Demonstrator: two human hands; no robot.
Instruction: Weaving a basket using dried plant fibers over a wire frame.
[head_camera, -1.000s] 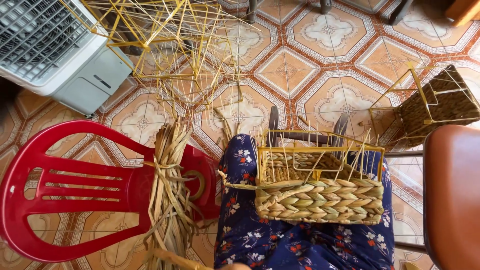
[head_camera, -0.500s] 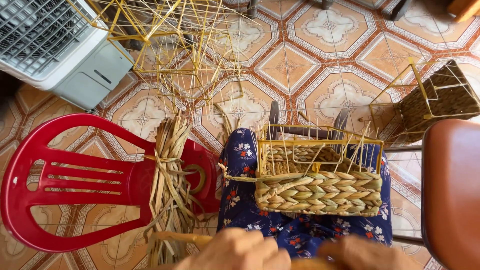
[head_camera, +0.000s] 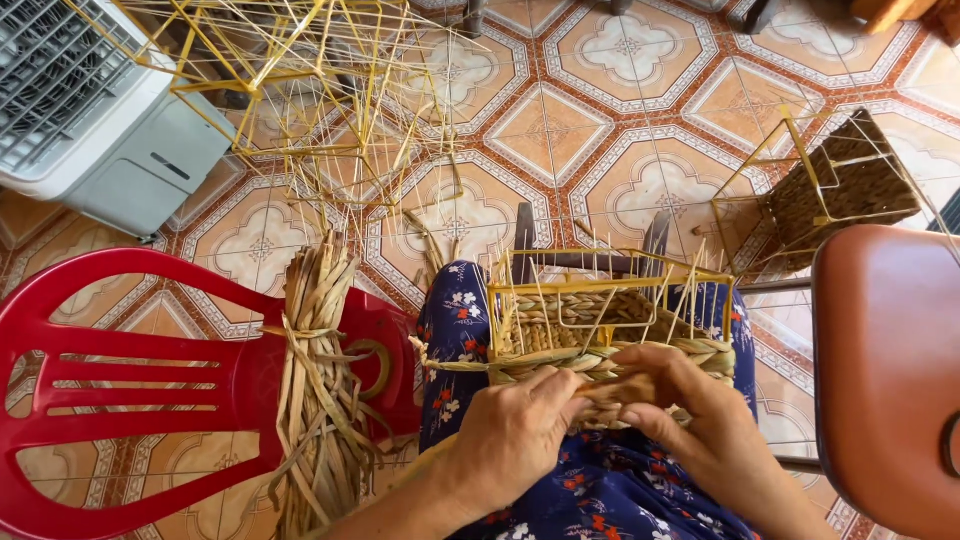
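Straw-coloured braided fibre is what both hands are busy with. The left hand (head_camera: 515, 435) is curled shut around a flat dried strand, pressing it against the near wall of the half-woven basket on a yellow wire frame (head_camera: 610, 325), which rests on the lap covered by a dark blue flowered dress (head_camera: 600, 490). The right hand (head_camera: 690, 415) is partly closed, fingers bent over the same braided strand (head_camera: 610, 388) at the basket's lower front edge, thumb side toward the left hand; the two nearly touch.

To do this step well, I would judge the strand should be kept taut and flat against the row beneath, passed snugly behind each upright wire, with the left hand pinning the finished weave while the right feeds the loose end.

Room is tight. Just left of the knee a tied bundle of dried reed leaves (head_camera: 320, 390) lies across a red plastic chair (head_camera: 110, 400). At the right edge a brown-orange chair seat (head_camera: 890, 370) crowds the elbow. Beyond the basket lies the patterned tile floor (head_camera: 560, 130), open in the middle, with bare yellow wire frames (head_camera: 290, 90) and a grey-white air cooler (head_camera: 90, 120) at far left, and a finished dark woven basket (head_camera: 845, 185) at far right.
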